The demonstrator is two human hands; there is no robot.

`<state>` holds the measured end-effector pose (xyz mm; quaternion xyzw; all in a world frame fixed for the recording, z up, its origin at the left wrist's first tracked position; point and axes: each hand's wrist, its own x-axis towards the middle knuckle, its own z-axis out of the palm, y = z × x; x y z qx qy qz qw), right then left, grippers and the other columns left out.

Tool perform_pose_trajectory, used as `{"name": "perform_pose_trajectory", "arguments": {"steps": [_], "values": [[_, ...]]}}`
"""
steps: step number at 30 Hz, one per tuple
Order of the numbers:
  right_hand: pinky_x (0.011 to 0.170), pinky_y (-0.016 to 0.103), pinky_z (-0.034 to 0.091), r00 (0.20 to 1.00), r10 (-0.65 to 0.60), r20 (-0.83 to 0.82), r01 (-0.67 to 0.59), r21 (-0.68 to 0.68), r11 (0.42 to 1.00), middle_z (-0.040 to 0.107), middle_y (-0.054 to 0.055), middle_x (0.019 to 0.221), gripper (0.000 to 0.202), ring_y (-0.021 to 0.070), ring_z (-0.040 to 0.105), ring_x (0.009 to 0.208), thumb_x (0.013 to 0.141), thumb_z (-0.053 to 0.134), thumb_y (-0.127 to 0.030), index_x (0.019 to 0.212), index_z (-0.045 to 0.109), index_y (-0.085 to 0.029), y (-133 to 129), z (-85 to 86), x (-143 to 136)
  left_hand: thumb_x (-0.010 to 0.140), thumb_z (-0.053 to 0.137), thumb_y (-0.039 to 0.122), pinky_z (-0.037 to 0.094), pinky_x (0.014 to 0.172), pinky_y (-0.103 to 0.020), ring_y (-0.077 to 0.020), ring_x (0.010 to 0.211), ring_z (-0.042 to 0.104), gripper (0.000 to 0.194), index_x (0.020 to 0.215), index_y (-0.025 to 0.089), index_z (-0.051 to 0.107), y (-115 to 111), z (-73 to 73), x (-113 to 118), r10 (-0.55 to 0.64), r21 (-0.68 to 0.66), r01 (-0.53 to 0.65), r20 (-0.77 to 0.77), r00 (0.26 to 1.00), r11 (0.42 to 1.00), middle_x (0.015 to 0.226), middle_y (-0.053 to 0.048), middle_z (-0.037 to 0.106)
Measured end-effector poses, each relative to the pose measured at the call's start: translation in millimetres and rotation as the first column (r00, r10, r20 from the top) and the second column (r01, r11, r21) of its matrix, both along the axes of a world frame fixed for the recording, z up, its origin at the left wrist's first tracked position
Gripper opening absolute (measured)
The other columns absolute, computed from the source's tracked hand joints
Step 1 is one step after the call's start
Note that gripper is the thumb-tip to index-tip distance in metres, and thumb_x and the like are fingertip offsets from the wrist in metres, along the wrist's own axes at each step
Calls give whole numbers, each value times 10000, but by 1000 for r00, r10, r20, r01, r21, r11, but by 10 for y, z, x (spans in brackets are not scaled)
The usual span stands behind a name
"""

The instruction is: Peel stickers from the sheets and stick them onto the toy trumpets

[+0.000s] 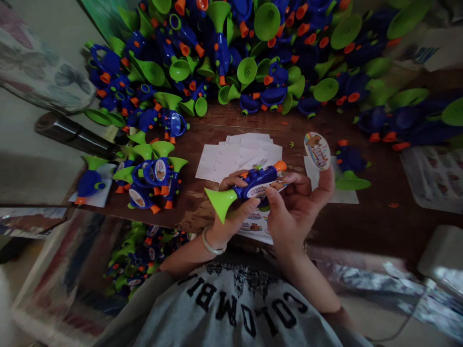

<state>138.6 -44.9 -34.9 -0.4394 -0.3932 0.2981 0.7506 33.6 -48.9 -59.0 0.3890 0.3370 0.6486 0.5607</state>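
My left hand (233, 207) is closed around a blue toy trumpet (244, 192) with a lime green bell and an orange mouthpiece. The bell points left and the mouthpiece points up and right. On the trumpet's near side lies an oval sticker (262, 190) with a brown cartoon figure. The thumb and a finger of my right hand (294, 212) pinch this sticker's right part against the toy. A second oval sticker (317, 151) clings to a raised fingertip of that hand. Under my hands lies a printed sticker sheet (255, 226), partly hidden.
White papers (231, 156) lie behind my hands on the brown table (202, 127). Many toy trumpets (222, 53) are heaped along the back. Several stickered trumpets (152, 173) stand at left, near a dark cylinder (72, 132). One trumpet (349, 164) lies at right. A box (47, 284) below holds more.
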Motion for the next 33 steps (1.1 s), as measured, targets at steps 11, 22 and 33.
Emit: {"name": "perform_pose_trajectory", "arguments": {"steps": [11, 22, 33], "values": [[810, 254, 626, 998, 51, -45, -51, -3, 999, 639, -56, 1073, 845, 103, 659, 871, 790, 828, -151, 1486, 485, -484, 3, -9, 14, 824, 942, 346, 490, 1254, -486, -283, 1425, 619, 522, 1235, 307, 623, -7, -2, -8, 11, -37, -12, -19, 1000, 999, 1362, -49, 674], [824, 233, 625, 999, 39, 2, -39, 35, 999, 635, -51, 1101, 856, 92, 662, 878, 824, 813, -141, 1516, 472, -512, 13, -34, -8, 845, 926, 335, 480, 1265, -465, -256, 1386, 645, 488, 1218, 290, 614, 13, -73, -15, 21, 16, -20, -18, 1000, 1000, 1368, -45, 659], [773, 267, 668, 968, -49, 245, 5, 177, 984, 691, -39, 1008, 795, 114, 699, 793, 939, 722, -120, 1590, 423, -464, 74, -45, 56, 977, 775, 372, 533, 1213, -463, -235, 1345, 662, 291, 1170, 278, 579, 42, -125, -44, 122, 223, -77, -194, 973, 972, 1389, -56, 629]]}}
